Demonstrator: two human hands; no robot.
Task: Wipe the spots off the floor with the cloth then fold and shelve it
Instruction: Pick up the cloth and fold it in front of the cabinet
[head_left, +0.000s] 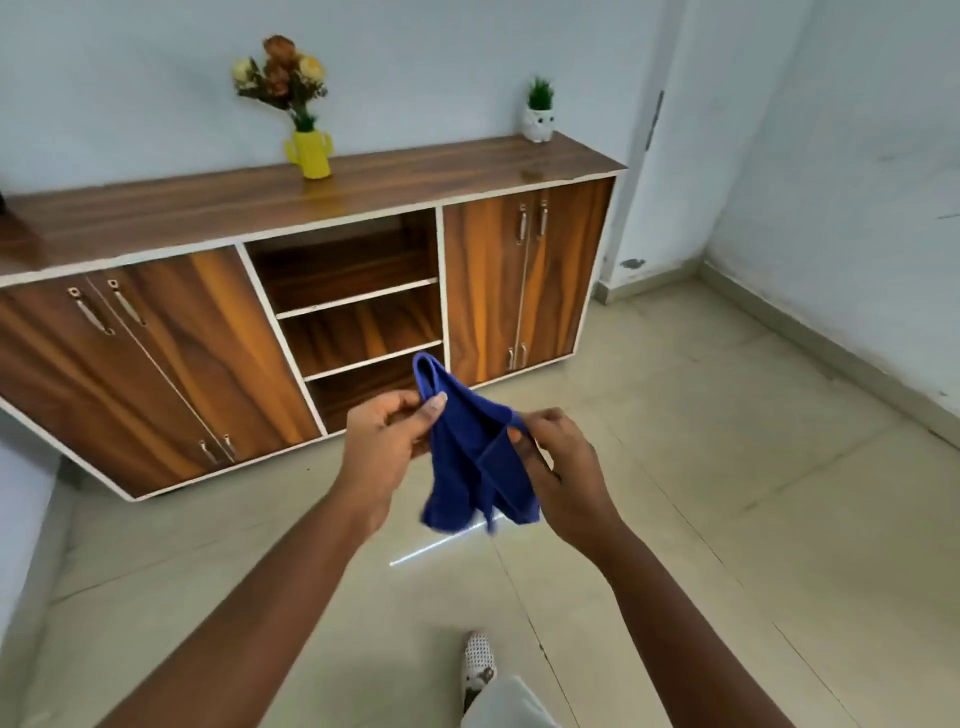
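A blue cloth (470, 457) hangs bunched and partly folded in the air in front of me, above the beige tiled floor (701, 493). My left hand (387, 447) pinches its upper left edge between thumb and fingers. My right hand (563, 462) grips its right edge. The open shelves (358, 297) in the middle of the wooden cabinet stand just behind the cloth, with nothing on them. I see no clear spots on the floor near me.
The long wooden cabinet (311, 197) runs along the back wall with closed doors left and right. A yellow vase of flowers (310, 153) and a small white plant pot (539, 122) stand on top. My foot (479, 662) shows at the bottom.
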